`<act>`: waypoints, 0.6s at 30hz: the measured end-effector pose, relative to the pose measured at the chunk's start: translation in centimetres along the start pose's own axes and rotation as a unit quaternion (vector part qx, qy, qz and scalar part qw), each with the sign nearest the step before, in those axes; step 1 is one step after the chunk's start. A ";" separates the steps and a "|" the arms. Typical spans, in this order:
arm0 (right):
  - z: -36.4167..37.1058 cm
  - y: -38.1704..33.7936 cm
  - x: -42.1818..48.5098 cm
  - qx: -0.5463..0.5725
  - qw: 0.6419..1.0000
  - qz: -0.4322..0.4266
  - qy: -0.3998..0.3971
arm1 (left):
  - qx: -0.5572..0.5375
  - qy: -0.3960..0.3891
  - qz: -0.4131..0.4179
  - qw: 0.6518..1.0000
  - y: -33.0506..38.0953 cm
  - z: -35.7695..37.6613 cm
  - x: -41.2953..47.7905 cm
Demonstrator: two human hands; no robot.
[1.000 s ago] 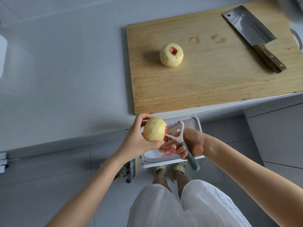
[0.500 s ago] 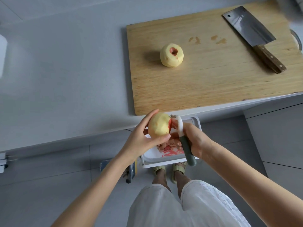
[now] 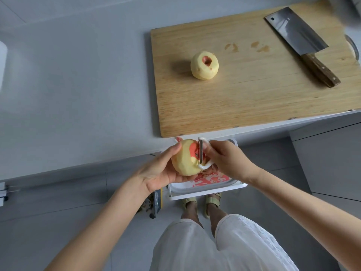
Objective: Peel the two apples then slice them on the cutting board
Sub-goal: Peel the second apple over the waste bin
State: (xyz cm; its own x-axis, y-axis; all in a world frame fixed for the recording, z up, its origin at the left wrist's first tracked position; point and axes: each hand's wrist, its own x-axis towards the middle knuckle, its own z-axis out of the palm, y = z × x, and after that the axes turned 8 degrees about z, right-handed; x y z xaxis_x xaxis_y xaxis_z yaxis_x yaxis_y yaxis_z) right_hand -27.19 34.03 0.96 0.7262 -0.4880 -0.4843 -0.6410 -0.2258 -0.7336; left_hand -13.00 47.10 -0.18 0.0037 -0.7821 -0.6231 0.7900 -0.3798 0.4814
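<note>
Since a second ago we have lifted the second apple (image 3: 184, 161) a little toward the counter (image 3: 78, 94) edge and turned it, and the peeler (image 3: 201, 153) has swung round so that its blade now lies across the last red patch. On the counter the cutting board (image 3: 254, 98) carries the knife (image 3: 298, 40) at its far right. It also carries the first apple (image 3: 204, 65), peeled but for a red rim at the core hollow, unsliced, and well apart from both hands. Below the counter edge a white bin (image 3: 205, 190) holds the red peelings (image 3: 213, 178). Our left hand (image 3: 156, 173) cups the second apple, fingers (image 3: 173, 151) curled round its far side. Our right hand (image 3: 226, 159) is wrapped round the peeler handle, just beside the fruit. We judge the peeling nearly finished: one patch of skin is left, then all the slicing.
</note>
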 end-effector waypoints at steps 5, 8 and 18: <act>-1.5 -0.7 0.4 -0.242 0.946 -0.192 0.094 | -0.012 0.045 -0.013 0.999 -0.4 0.6 -0.1; -2.3 -1.8 0.5 -0.330 0.889 -0.298 0.110 | 0.043 0.074 -0.022 0.996 -0.1 1.0 -0.2; -1.8 -2.1 1.7 -0.328 0.837 -0.410 0.154 | 0.068 0.080 -0.042 0.994 -0.4 1.2 -0.5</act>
State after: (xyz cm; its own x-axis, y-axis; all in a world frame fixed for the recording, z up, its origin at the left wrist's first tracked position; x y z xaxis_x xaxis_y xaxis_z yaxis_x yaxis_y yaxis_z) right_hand -25.09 32.21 2.53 0.9551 -0.1141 0.2736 -0.0311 -0.9565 -0.2902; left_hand -14.08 47.01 0.69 0.0473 -0.6602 -0.7496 0.7012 -0.5125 0.4956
